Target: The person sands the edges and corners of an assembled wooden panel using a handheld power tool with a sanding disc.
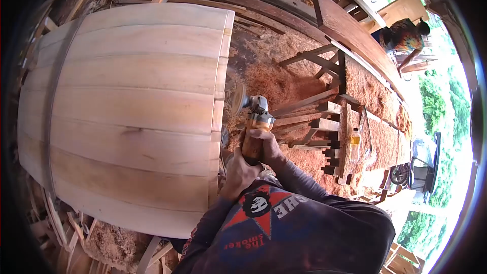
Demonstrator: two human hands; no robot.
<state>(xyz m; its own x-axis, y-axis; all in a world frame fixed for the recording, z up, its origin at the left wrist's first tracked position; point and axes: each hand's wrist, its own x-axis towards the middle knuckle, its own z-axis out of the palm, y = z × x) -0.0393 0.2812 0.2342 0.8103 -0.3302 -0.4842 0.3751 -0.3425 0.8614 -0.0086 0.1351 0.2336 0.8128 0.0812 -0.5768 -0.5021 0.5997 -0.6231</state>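
Note:
Both of my hands are closed around an angle grinder (252, 144) with a yellowish body and grey metal head. My left hand (240, 174) wraps the rear of the body, and my right hand (270, 148) grips it further forward, near the head. A round sanding disc (238, 99) on the grinder faces the edge of a large pale panel of wooden planks (137, 104). Whether the disc touches that edge I cannot tell. A dark band (57, 86) crosses the far left part of the planks.
Brown boards (355, 35) rest on a wooden trestle (317, 61) at upper right. Reddish sawdust (284, 86) covers the ground. A bottle of yellow liquid (355, 144) lies or stands on a timber at right. Another person (406, 35) bends over wood at the far upper right.

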